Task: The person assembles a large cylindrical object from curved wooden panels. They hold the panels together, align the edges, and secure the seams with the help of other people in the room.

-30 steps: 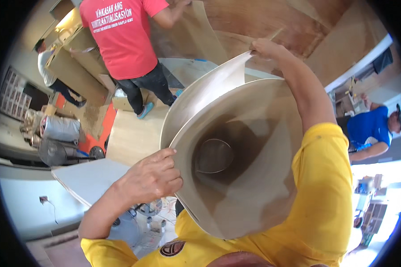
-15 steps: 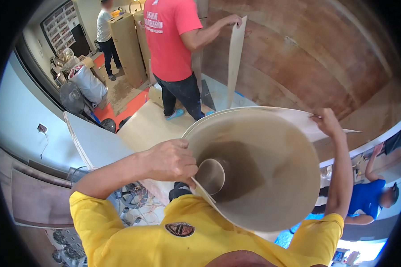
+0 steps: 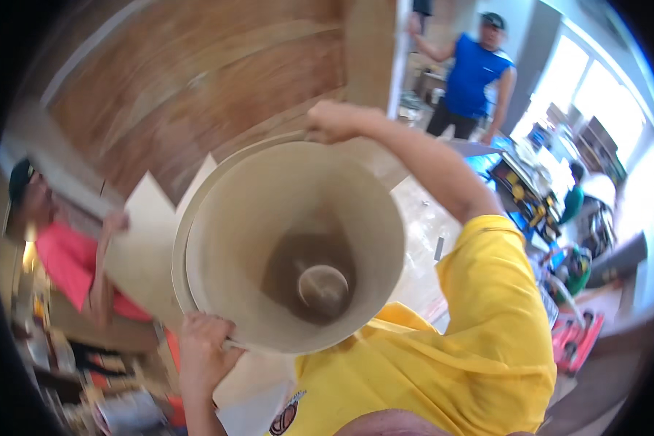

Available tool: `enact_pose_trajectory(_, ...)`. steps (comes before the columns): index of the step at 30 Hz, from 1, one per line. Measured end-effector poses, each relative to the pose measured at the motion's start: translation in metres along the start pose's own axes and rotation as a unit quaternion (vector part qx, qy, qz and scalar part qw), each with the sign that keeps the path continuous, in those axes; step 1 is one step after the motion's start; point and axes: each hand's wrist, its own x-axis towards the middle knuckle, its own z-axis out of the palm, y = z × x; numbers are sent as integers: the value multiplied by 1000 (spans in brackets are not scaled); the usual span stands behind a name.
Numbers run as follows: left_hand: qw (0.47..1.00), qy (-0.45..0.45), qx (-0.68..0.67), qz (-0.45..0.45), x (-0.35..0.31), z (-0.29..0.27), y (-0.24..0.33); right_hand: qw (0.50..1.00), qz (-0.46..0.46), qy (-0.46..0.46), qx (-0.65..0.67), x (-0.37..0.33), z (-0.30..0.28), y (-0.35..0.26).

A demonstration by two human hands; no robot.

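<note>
Rolled sheet (image 3: 291,203), beige, is up in front of the person's chest, held btwn both hands, wide end facing the cam. Forms a deep funnel; layers overlap on the L, w/ 2 rims running side by side there. Inside, walls go darker toward the far end, where a small pale ring (image 3: 323,289) shows; can't tell if it's open or closed.

L hand (image 3: 207,345) is clamped on the near-L part of the rim, thumb along the edge. R hand (image 3: 334,122) is closed on the far rim, knuckles up, fingertips hidden. Yellow shirt (image 3: 429,363) is just below the roll; can't tell if they touch.

Co-worker in red top (image 3: 69,254), far L, dark cap, has a hand at the edge of a pale sheet (image 3: 142,236); blurry. Big brown panel (image 3: 232,87) is behind, top L. Co-worker in blue top (image 3: 476,80) stands upper R, one arm raised, other arm down. Bright window (image 3: 603,83) is beyond, w/ a jumble of gear (image 3: 527,185) below, some blue sheeting near it. Red item (image 3: 578,341) sits lower R, too blurry to ID.
</note>
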Motion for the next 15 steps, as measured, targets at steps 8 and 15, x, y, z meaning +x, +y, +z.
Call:
enact_pose_trajectory(8, 976, -174, 56, 117, 29, 13, 0, 981, 186, 49, 29, -63, 82, 96)
enact_pose_trajectory(15, 992, -117, 2, 57, 25, 21, -7, 903, 357, -154, 184, -239, 213, 162)
